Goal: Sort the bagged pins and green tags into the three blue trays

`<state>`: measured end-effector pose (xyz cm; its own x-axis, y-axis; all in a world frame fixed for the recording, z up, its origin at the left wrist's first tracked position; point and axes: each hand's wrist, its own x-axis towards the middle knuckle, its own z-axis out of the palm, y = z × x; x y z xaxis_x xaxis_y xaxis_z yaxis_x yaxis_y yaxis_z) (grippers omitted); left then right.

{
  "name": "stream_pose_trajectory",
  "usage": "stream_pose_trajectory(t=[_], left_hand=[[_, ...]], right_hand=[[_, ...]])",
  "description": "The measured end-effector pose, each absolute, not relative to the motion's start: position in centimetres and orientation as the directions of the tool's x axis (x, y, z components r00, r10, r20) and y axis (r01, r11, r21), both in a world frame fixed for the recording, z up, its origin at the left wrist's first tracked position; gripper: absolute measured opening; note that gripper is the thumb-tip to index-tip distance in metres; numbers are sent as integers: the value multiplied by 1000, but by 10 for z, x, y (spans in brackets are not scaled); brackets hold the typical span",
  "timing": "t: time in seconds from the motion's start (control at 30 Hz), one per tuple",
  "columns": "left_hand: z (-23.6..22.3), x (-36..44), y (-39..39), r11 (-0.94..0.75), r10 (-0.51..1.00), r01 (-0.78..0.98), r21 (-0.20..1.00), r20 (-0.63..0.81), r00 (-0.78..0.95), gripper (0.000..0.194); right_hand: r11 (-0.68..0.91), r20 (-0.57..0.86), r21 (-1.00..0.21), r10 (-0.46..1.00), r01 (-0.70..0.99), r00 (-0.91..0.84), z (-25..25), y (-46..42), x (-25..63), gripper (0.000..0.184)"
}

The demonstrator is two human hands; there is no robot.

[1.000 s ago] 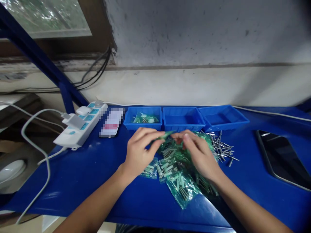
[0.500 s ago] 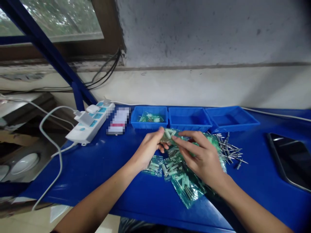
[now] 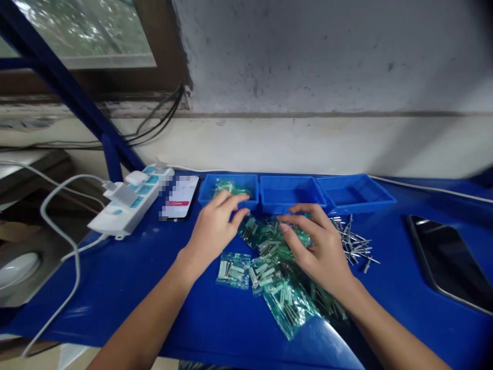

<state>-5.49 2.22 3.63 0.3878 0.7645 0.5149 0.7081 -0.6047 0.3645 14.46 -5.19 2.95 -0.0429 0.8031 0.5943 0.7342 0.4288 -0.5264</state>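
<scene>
My left hand [image 3: 213,226] reaches over the front of the left blue bin [image 3: 252,204], thumb and fingers apart, with nothing visible between them. Small green clear bags [image 3: 227,184] lie in that bin, partly hidden by the hand. Fingers spread and slightly bent, my right hand [image 3: 319,246] hovers at the pile of green bags [image 3: 287,308] and appears to hold nothing. Pale plug-like pieces and thin metal pins show through the plastic. One bag [image 3: 233,270] rests flat at the pile's left edge.
Two more blue bins, a middle one [image 3: 292,205] and a right one [image 3: 356,205], stand along the wall. Loose metal pins [image 3: 358,246] lie right of the pile. A dark phone [image 3: 450,262], a lit phone [image 3: 183,198] and a power strip [image 3: 123,210] flank the work area.
Both hands held a bag between them before. They are now apart: my left hand has moved left to the left bin, and a bag stands higher inside it. My right hand is empty.
</scene>
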Motion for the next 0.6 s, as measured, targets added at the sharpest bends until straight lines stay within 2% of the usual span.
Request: stream_pose_trajectory(t=[0.07, 0.13, 0.23, 0.33, 0.43, 0.5, 0.6], left_hand=[[21, -49, 15, -571, 820, 690, 446, 344, 457, 21], [15, -46, 11, -529, 847, 701, 478, 247, 471, 14], [17, -48, 11, -464, 885, 761, 453, 200, 421, 16], [20, -52, 14, -352, 936, 866, 355, 158, 315, 33], [17, -55, 16, -289, 956, 912, 291, 40, 290, 43], [13, -56, 17, -299, 945, 900, 318, -30, 325, 39], [7, -55, 19, -307, 934, 858, 411, -45, 355, 29]], right_hand=[[402, 562, -555, 827, 728, -28, 29, -51, 145, 18], [386, 540, -567, 841, 728, -26, 29, -51, 145, 18], [397, 534, -556, 844, 730, -52, 27, -53, 142, 18], [415, 519, -558, 850, 718, -88, 25, -54, 140, 19], [417, 477, -577, 870, 702, -126, 24, -55, 138, 21], [417, 453, -584, 879, 697, -148, 22, -55, 137, 22], [418, 429, -592, 887, 689, -169, 19, -54, 136, 23]])
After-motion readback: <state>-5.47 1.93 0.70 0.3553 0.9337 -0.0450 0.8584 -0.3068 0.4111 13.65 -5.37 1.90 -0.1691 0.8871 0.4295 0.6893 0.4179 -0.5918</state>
